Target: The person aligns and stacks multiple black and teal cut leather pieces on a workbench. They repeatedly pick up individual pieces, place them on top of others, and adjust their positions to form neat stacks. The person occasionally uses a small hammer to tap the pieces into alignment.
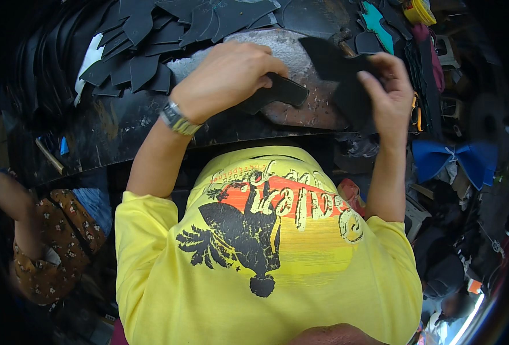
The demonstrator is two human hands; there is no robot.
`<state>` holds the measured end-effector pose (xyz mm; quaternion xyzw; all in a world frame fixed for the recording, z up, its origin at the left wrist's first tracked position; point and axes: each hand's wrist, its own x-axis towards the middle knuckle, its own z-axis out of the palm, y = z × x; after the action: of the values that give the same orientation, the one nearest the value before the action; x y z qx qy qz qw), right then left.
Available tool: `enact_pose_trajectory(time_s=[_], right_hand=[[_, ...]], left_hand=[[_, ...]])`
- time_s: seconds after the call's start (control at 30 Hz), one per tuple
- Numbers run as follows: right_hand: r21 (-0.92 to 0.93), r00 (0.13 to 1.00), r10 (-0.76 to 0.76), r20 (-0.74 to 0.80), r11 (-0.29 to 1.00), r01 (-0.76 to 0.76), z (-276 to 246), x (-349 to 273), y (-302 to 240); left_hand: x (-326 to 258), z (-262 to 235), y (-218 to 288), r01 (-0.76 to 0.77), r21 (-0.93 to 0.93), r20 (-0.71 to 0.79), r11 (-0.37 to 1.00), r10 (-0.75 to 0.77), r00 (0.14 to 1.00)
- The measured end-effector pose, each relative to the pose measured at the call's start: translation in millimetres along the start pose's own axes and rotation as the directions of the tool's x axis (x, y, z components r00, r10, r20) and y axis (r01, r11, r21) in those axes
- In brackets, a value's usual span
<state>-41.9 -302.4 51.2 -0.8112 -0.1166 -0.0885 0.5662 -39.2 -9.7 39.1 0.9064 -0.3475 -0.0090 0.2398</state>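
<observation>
My left hand [231, 72], a watch on its wrist, pinches a black cut piece of leather-like sheet [283, 92] between thumb and fingers. That piece lies low over the worn, blotchy slab [315, 115] on the dark table. To the right, my right hand [389, 86] has its thumb and fingers closed on a black pointed piece of the same kind of sheet [329, 60]. This piece is raised above the slab's right part and slightly blurred. Whether it is one layer or two, I cannot tell.
Many overlapping black cut pieces [145, 57] cover the table's back left. At the back right lie a teal cut piece [376, 23] and a yellow tub [418, 11]. A blue bow-shaped bundle [453, 161] is right of the table. Another person's arm [24, 213] shows at far left.
</observation>
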Motion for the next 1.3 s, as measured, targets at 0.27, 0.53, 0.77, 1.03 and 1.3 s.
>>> enact_pose_trajectory(time_s=[0.27,0.53,0.77,1.03,1.3], right_hand=[[0.262,0.936,0.265,0.234,0.909,-0.323,-23,-17,-7],[0.129,0.847,0.399,0.350,0.876,-0.466,8,-33,10],[0.080,0.873,0.373,0.313,0.906,-0.416,10,-30,15],[0.002,0.888,0.347,0.303,0.931,-0.365,21,-25,11],[-0.149,0.904,0.343,0.256,0.938,-0.313,29,-24,10]], left_hand=[[-5,23,24,0.055,-0.094,-0.264,0.994,-0.078,0.961],[-15,51,29,0.024,-0.256,-0.216,0.966,-0.082,0.973],[-10,43,23,0.128,-0.453,-0.084,0.882,-0.185,0.979],[-10,38,33,0.177,-0.399,-0.037,0.900,-0.208,0.977],[-12,46,36,0.178,-0.405,-0.115,0.897,-0.243,0.963]])
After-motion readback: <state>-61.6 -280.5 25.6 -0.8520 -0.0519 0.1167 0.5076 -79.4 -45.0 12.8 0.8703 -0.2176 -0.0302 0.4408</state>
